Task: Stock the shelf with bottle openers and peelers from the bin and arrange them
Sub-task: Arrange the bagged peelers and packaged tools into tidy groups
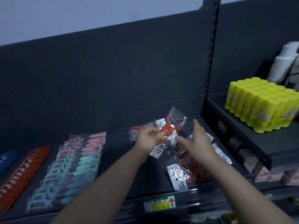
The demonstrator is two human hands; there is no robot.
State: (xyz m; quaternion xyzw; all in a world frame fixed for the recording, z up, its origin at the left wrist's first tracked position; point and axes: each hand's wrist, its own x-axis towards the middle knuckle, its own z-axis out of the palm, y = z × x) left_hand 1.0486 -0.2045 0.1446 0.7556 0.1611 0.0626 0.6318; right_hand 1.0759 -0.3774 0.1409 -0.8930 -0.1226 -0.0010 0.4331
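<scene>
Near the centre of the frame, the left hand (pixel 149 139) is closed and pinches a red peeler in a clear bag (pixel 169 128), holding it up above the dark shelf (pixel 116 159). The right hand (pixel 199 139) is open, with its fingers spread, just to the right of the bag; I cannot tell if it touches the bag. Under the right hand, a loose pile of packaged red peelers (pixel 182 168) lies on the shelf. In the lower left of the frame there are neat rows: pink and teal openers in bags (pixel 72 167), an orange row (pixel 24 172) and a blue row (pixel 6 159). At the right, yellow bottles (pixel 262 105) stand on a higher shelf. A price tag with a red arrow (pixel 159 202) is on the shelf's front edge.
</scene>
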